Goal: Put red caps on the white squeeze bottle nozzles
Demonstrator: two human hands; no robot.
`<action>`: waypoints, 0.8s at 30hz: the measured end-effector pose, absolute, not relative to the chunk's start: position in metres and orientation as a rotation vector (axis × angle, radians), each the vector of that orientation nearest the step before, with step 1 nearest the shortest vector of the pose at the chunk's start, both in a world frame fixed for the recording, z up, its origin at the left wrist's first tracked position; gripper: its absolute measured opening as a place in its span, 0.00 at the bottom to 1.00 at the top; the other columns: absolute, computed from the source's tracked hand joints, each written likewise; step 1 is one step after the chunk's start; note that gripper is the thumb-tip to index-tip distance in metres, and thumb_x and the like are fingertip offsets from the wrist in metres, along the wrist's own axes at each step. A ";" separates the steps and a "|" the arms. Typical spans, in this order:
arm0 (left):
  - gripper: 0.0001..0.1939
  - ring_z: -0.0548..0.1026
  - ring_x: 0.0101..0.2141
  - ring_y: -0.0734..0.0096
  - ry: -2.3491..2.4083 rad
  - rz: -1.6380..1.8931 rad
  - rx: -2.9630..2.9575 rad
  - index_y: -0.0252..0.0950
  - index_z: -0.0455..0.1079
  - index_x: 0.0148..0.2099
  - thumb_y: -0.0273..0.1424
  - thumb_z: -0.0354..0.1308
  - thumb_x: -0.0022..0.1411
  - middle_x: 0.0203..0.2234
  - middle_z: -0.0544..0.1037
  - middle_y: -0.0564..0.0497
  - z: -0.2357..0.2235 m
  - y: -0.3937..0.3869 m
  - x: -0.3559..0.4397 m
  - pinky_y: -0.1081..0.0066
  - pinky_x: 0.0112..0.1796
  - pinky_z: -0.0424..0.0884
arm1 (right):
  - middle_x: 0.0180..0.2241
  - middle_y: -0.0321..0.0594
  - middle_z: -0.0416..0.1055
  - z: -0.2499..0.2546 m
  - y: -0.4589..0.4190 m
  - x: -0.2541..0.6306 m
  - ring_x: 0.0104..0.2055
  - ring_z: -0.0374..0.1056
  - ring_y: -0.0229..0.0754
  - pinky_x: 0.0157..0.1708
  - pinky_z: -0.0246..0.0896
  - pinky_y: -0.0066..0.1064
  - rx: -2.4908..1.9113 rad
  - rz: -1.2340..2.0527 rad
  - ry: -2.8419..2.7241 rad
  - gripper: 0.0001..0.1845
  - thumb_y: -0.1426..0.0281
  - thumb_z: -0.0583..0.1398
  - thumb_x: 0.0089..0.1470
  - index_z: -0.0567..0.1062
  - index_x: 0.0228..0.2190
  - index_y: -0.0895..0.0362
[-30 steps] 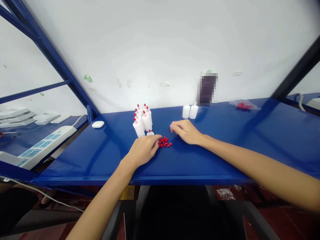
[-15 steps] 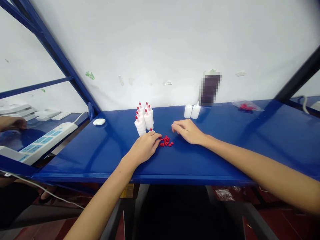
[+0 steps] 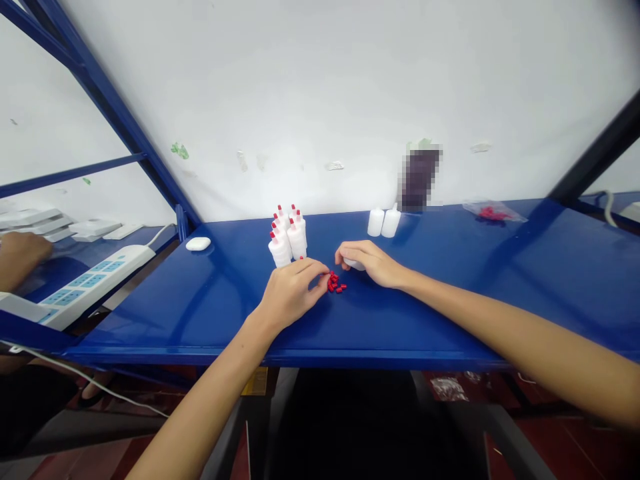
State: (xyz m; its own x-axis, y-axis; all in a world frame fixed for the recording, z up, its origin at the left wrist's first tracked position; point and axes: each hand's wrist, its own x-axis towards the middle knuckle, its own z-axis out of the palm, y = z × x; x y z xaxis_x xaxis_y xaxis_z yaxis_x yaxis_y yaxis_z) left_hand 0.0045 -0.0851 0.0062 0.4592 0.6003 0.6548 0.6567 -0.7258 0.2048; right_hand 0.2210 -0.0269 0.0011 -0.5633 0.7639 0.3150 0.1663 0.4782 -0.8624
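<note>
My left hand is at the left edge of a small pile of red caps, thumb and forefinger pinched together around a cap at their tips. To its right, my right hand is curled round a white bottle, part of whose body shows under the fingers. Behind my left hand several white bottles with red-capped nozzles stand upright in a group. One more red tip peeks over that hand, its bottle mostly hidden.
Two white bottles without red caps stand near the wall. A clear bag of red pieces lies at the back right. A small white case and a power strip are to the left. Another person's hand shows at the far left.
My left hand has shifted slightly right over the caps. My right hand has turned and moved a little left, exposing the white bottle in it. Another person's hand has appeared at far left.
</note>
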 end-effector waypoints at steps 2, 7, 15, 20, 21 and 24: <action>0.07 0.75 0.28 0.76 -1.148 -1.416 -2.564 0.36 0.76 0.42 0.29 0.58 0.65 0.31 0.81 0.51 0.009 -0.084 0.012 0.76 0.30 0.70 | 0.23 0.36 0.65 0.001 -0.029 0.220 0.28 0.60 0.39 0.33 0.55 0.31 -0.776 1.047 -2.010 0.22 0.60 0.49 0.64 0.72 0.26 0.58; 0.07 0.77 0.29 0.76 -1.267 -1.861 -2.560 0.35 0.79 0.43 0.29 0.61 0.63 0.34 0.82 0.49 0.011 -0.075 0.040 0.77 0.27 0.71 | 0.20 0.35 0.61 -0.004 -0.030 0.221 0.25 0.57 0.38 0.30 0.55 0.33 -0.753 0.997 -2.000 0.26 0.58 0.45 0.65 0.67 0.21 0.56; 0.06 0.79 0.29 0.74 -1.272 -1.924 -2.519 0.35 0.79 0.37 0.27 0.60 0.61 0.32 0.84 0.50 0.003 -0.071 0.056 0.75 0.29 0.75 | 0.24 0.37 0.65 -0.006 -0.034 0.223 0.27 0.61 0.40 0.31 0.56 0.33 -0.829 0.702 -2.016 0.25 0.55 0.47 0.65 0.67 0.23 0.55; 0.05 0.77 0.26 0.75 -1.311 -1.947 -2.496 0.35 0.78 0.36 0.26 0.60 0.60 0.30 0.83 0.51 0.002 -0.072 0.056 0.76 0.28 0.74 | 0.19 0.36 0.62 -0.005 -0.037 0.221 0.23 0.58 0.38 0.28 0.51 0.33 -0.789 0.758 -2.059 0.30 0.52 0.45 0.66 0.66 0.19 0.56; 0.05 0.77 0.27 0.76 -1.311 -1.939 -2.506 0.35 0.78 0.36 0.25 0.60 0.60 0.30 0.83 0.51 0.001 -0.072 0.056 0.76 0.28 0.74 | 0.19 0.36 0.61 -0.005 -0.037 0.221 0.23 0.57 0.38 0.28 0.51 0.33 -0.775 0.770 -2.060 0.30 0.52 0.46 0.66 0.66 0.19 0.56; 0.09 0.79 0.30 0.75 -1.269 -1.962 -2.543 0.34 0.78 0.43 0.25 0.59 0.61 0.34 0.83 0.49 0.000 -0.072 0.056 0.76 0.30 0.75 | 0.19 0.35 0.60 -0.004 -0.038 0.219 0.23 0.55 0.37 0.27 0.50 0.33 -0.745 0.799 -2.041 0.30 0.51 0.46 0.65 0.64 0.19 0.55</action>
State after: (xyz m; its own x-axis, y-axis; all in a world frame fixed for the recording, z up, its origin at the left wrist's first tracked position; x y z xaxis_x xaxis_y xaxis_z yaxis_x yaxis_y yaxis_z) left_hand 0.0560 -0.0718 -0.0002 0.1066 0.7024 0.7037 0.3540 -0.6882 0.6333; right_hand 0.2195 -0.0381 -0.0043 -0.5035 0.7301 0.4620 0.2222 0.6262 -0.7473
